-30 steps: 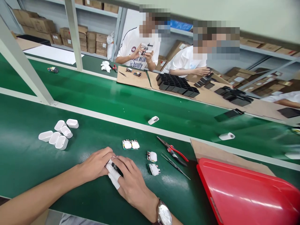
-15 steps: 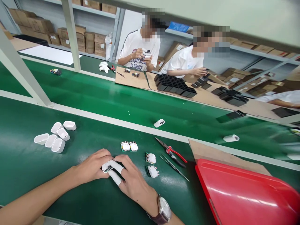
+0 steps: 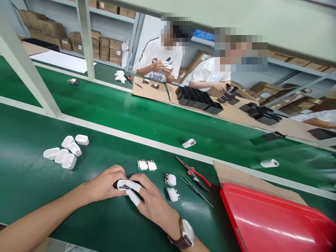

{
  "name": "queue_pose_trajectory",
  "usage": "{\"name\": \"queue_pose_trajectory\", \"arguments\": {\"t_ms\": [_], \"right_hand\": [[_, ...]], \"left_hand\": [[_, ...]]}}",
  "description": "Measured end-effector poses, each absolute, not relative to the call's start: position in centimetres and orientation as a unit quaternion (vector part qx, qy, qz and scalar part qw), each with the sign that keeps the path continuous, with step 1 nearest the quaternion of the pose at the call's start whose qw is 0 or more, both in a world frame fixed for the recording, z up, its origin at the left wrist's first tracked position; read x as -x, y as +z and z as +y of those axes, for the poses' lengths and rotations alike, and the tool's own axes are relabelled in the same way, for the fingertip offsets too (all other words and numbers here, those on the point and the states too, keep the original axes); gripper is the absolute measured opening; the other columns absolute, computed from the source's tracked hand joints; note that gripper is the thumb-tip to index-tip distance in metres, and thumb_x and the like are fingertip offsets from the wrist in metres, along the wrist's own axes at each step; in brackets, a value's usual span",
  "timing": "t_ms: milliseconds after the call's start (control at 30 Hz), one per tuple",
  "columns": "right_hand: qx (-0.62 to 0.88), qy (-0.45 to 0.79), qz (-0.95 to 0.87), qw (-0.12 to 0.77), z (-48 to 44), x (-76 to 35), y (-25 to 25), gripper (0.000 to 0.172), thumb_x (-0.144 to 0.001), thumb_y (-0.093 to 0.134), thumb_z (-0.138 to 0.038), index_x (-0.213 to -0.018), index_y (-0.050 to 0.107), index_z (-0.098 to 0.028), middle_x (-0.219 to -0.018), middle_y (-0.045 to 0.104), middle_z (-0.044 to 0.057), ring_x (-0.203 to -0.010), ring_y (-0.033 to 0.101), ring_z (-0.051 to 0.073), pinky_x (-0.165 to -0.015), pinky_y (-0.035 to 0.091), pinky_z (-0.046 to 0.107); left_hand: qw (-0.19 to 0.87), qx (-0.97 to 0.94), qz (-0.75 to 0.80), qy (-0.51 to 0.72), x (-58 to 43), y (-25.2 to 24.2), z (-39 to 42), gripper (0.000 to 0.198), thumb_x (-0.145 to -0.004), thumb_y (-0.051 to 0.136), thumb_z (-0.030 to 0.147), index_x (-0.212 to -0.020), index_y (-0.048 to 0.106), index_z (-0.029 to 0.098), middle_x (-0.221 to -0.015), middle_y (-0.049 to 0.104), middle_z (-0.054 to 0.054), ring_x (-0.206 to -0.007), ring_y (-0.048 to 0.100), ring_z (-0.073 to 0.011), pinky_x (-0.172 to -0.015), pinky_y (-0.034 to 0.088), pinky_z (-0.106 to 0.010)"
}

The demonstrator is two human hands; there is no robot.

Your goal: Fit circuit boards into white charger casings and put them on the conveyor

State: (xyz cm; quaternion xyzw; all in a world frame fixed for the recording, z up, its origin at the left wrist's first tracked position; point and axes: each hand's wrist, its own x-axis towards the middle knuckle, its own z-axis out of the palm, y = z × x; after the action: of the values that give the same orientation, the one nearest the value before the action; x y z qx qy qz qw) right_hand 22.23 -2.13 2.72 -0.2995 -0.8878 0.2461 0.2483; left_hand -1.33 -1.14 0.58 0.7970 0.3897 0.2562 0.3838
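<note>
Between my two hands is a white plastic housing, its open end facing up with a dark circuit board showing inside. My left hand is closed round its left side. My right hand, with white finger cots on two fingers and a watch at the wrist, pinches the housing from the right. Just beyond my right hand lie circuit boards with white pads: a pair side by side, one to the right and another nearer me. Several white housings stand in a group at the left.
Long-nose pliers and tweezers lie right of the boards, beside a red bin. White housings ride on the green conveyor belt behind a pale rail. Across it, co-workers handle parts near black cases.
The housing in my hands has turned slightly, its opening now more level. Housings on the belt have shifted right. The view has moved a little.
</note>
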Motion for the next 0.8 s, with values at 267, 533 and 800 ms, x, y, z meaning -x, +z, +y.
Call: {"name": "queue_pose_trajectory", "arguments": {"t_ms": [267,533,800], "right_hand": [[0.228,0.107,-0.946,0.202,-1.3,-20.8,3.8,0.031,-0.1,0.052,-0.011,-0.13,0.06,-0.017,-0.128,0.06,0.016,-0.115,0.057,0.032,-0.088,0.059,0.047],[0.245,0.155,-0.936,0.201,-1.3,-21.1,3.6,0.032,-0.102,0.047,-0.011,-0.13,0.06,-0.019,-0.12,0.063,0.013,-0.112,0.059,0.028,-0.092,0.059,0.046],[0.272,0.17,-0.92,0.226,-2.0,-21.2,2.4,0.043,-0.104,0.048,-0.011,-0.144,0.053,-0.024,-0.125,0.064,0.013,-0.116,0.062,0.03,-0.095,0.06,0.051]], "left_hand": [[0.361,-0.804,0.381,0.28,1.4,0.0,-1.1,0.007,-0.092,0.071,0.017,-0.091,0.065,0.019,-0.099,0.065,-0.005,-0.095,0.063,-0.0219,-0.082,0.053,-0.033],[0.354,-0.804,0.376,0.293,1.4,-0.3,-1.1,0.017,-0.092,0.074,0.023,-0.083,0.061,0.019,-0.097,0.064,-0.005,-0.093,0.063,-0.0213,-0.08,0.053,-0.032],[0.343,-0.811,0.373,0.293,1.3,-0.4,-1.1,0.016,-0.093,0.073,0.024,-0.084,0.06,0.02,-0.099,0.065,-0.005,-0.094,0.064,-0.0216,-0.081,0.055,-0.033]]}}
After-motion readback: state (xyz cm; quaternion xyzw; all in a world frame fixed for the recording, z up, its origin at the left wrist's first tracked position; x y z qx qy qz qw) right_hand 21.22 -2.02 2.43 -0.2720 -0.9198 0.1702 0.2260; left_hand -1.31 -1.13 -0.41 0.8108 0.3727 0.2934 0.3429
